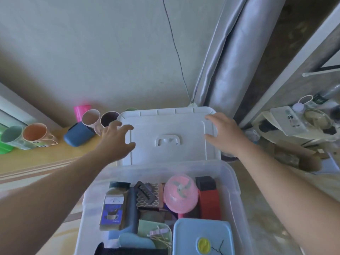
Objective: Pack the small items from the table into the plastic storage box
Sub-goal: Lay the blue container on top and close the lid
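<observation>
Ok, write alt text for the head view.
Two hands, left and right, reach for the side edges of a white lid that lies just beyond an open clear box. The box holds a spice jar, a pink dome and a blue container. Cups line the table at left.

Two hands (117, 137), one lid (168, 126), one box (233, 183).
</observation>
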The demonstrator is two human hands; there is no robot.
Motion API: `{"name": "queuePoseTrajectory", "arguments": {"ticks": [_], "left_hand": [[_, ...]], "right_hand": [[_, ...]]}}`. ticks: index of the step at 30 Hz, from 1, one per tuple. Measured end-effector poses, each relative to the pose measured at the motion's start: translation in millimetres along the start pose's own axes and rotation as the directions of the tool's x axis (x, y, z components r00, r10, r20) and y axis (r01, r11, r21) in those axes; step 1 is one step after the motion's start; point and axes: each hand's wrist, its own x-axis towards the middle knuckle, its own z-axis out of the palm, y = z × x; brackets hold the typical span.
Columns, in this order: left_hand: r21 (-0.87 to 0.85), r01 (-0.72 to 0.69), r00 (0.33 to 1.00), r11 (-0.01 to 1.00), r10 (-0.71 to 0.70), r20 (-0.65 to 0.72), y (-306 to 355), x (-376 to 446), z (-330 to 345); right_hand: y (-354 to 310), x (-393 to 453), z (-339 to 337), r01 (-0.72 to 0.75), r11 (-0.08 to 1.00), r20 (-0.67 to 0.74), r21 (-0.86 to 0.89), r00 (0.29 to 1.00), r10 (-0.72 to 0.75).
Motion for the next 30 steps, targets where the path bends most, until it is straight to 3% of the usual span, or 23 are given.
{"name": "queuePoseTrajectory", "arguments": {"ticks": [4, 8, 11, 15, 19, 21, 25, 30], "left_hand": [[0.113, 0.173, 0.974, 0.978, -0.187, 0.126, -31.1, 46.6, 25.0], [-0.213, 0.359, 0.902, 0.909, -0.28, 0.328, -36.9, 50.1, 51.9], [-0.326, 0.407, 0.883, 0.853, -0.276, 0.381, -39.0, 46.2, 64.8], [-0.454, 0.385, 0.92, 0.803, -0.291, 0.264, -34.3, 42.9, 56.0], [-0.452, 0.289, 0.939, 0.844, -0.342, -0.037, -37.0, 25.1, 23.2], [-0.5, 0.248, 0.932, 0.83, -0.345, -0.11, -40.1, 4.0, 5.0], [-0.589, 0.208, 0.931, 0.781, -0.343, -0.127, -58.6, -56.5, -22.7], [-0.596, 0.056, 0.986, 0.801, -0.138, -0.092, -84.0, -146.4, -32.6]], "right_hand": [[33.0, 44.8, 25.3, -0.167, 0.973, 0.113, -0.16, 0.976, 0.186], [63.2, 54.0, 62.9, -0.259, 0.946, 0.166, -0.193, 0.942, 0.292], [66.2, 48.0, 78.9, -0.252, 0.963, 0.26, -0.092, 0.928, 0.267], [57.0, 33.7, 74.6, -0.293, 0.953, 0.157, 0.075, 0.948, 0.279], [41.1, 12.6, 37.6, -0.195, 0.963, -0.14, 0.186, 0.965, 0.223], [32.4, -6.3, 13.6, -0.127, 0.936, -0.232, 0.328, 0.95, 0.21], [10.0, -55.2, -20.9, 0.0, 0.697, -0.176, 0.717, 0.968, 0.181], [-2.9, -129.0, -28.9, -0.027, 0.55, 0.011, 0.835, 0.999, 0.033]]}}
